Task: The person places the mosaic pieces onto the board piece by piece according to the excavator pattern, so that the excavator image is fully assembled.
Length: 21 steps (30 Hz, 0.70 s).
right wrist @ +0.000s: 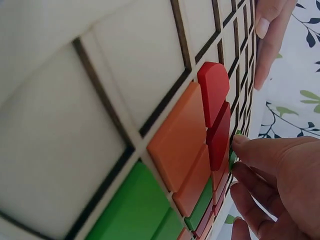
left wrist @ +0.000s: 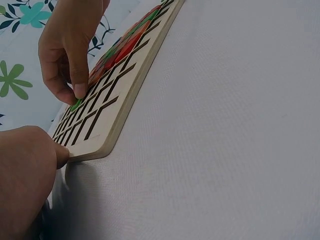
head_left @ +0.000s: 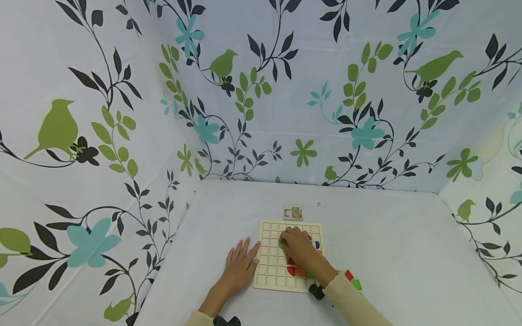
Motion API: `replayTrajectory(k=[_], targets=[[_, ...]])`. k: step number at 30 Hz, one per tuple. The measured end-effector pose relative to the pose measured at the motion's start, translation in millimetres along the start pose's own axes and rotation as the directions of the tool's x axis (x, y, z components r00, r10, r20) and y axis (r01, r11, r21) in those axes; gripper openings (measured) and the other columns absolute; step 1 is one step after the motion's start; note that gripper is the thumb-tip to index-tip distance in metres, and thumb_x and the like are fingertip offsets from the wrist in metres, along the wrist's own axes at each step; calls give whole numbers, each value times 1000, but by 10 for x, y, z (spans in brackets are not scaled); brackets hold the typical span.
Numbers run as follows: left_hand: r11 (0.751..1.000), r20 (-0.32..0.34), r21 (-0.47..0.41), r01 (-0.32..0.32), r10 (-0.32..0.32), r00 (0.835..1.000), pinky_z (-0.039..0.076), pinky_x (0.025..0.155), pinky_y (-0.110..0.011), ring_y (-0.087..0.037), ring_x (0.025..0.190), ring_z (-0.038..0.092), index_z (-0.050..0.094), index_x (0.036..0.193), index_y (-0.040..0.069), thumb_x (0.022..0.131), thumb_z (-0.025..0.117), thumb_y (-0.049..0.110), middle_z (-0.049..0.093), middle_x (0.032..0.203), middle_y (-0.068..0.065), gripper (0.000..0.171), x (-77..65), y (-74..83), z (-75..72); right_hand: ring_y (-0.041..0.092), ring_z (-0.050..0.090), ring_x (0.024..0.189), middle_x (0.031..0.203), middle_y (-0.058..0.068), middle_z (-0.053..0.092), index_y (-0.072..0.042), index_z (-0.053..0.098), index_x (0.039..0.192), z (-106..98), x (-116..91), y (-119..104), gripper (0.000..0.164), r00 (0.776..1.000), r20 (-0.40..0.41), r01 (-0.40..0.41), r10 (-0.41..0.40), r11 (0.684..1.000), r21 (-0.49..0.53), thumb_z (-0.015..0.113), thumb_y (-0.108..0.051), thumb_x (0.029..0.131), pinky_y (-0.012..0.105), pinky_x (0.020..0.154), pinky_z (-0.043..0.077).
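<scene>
A pale wooden grid board [head_left: 269,271] lies flat on the white table, with coloured pieces filling part of its right side. My right hand [head_left: 299,246] is over the board and pinches a small green piece [left wrist: 76,104] between thumb and finger, down at the grid. Flat on the table, my left hand [head_left: 240,267] has its fingers spread, with fingertips at the board's left edge. In the right wrist view, rounded red pieces [right wrist: 214,87], an orange piece [right wrist: 175,135] and a green piece [right wrist: 132,207] sit in the cells. My right hand hides some pieces in the head view.
Beyond the board's far edge lies a small patterned card [head_left: 293,212]. To the right, by my right forearm, are a loose red piece [head_left: 349,275] and a loose green piece [head_left: 356,284]. Cloth printed with leaves and birds [head_left: 302,90] surrounds the table.
</scene>
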<state>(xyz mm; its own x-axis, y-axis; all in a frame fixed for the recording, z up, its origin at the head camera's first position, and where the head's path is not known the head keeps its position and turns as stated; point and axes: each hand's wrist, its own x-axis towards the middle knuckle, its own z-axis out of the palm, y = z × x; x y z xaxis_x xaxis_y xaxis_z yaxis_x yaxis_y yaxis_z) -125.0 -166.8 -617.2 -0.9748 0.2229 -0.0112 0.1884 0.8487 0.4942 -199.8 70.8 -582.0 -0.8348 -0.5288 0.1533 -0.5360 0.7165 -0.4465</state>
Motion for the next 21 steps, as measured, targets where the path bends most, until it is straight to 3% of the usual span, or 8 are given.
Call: replayTrajectory(k=[7,11,16,21], targets=[[1000,4,6,-4,4,1000,13,124,-71,-45,161,16,40,164,18,113,44,29,24,174,-19,53,27,-26,46,22,57,94,109,4,69,-11,76,106,18,-55,52,8,999,-36,36,-37,999,-33,77,-12,98,40,77,45],[1000,2,10,-2,2,1000,13,124,-70,-45,161,16,40,164,19,113,44,29,24,174,-18,53,42,-36,82,23,58,96,108,4,67,-11,76,107,-43,-141,90,12,999,-51,3,-3,1000,-2,79,-12,95,42,77,44],[1000,-4,0,-8,8,1000,13,124,-71,-45,161,16,40,164,19,112,44,29,24,174,-19,53,32,-23,74,23,60,101,110,4,67,-13,74,106,-201,-328,227,12,989,-32,-143,146,986,81,79,-15,96,53,87,49],[999,-37,-41,-24,23,999,12,122,-74,-51,159,18,44,162,14,112,46,25,27,171,-24,51,8,-4,45,24,62,109,118,5,68,-11,72,121,-468,-583,447,24,936,38,-349,349,914,205,76,-18,99,50,95,55]])
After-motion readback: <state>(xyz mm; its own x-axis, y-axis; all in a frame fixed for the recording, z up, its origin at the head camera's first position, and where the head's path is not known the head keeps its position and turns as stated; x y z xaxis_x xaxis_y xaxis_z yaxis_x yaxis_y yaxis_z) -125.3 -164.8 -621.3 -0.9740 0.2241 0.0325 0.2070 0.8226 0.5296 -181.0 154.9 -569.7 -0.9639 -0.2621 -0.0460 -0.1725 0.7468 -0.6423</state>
